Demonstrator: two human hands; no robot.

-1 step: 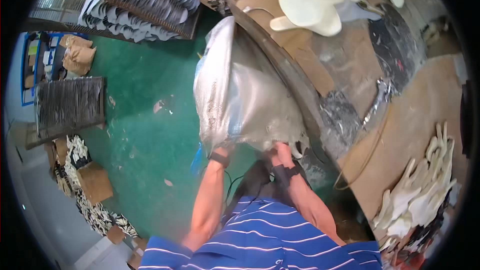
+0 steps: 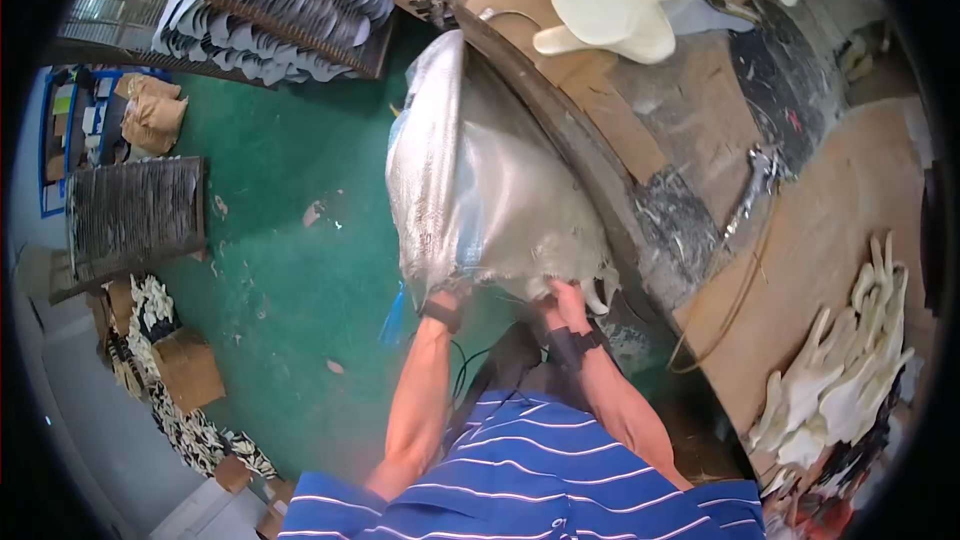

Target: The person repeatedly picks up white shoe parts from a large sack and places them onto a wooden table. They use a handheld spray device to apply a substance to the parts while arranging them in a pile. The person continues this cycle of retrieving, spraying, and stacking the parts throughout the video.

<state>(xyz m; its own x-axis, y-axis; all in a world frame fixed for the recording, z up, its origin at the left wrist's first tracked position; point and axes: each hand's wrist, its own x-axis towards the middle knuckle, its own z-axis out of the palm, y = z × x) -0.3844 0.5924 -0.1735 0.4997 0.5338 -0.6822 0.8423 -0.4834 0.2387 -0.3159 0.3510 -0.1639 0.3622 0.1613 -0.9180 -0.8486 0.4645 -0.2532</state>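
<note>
A large woven plastic sack (image 2: 500,190), whitish with a pale blue stripe, stands over the green floor against the workbench side. Its frayed near edge is toward me. My left hand (image 2: 446,302) is closed on that edge at the left, its fingers partly hidden by the fabric. At the right part of the same edge, my right hand (image 2: 564,302) pinches the cloth. Pale pointed ends (image 2: 600,295) poke out beside the right hand. A blue strip (image 2: 394,317) dangles near my left wrist.
The workbench (image 2: 640,135), covered with cardboard, runs along the right, bearing cream saddle-shaped pieces (image 2: 610,10), a metal air tool (image 2: 750,195) with a hose, and a pile of pale glove-like pieces (image 2: 840,370). Racks (image 2: 135,210) of stacked parts and boxes (image 2: 188,368) line the left.
The view has shifted slightly, so the bench and its things sit a little further left. Both hands keep their hold on the sack's edge, which has barely moved.
</note>
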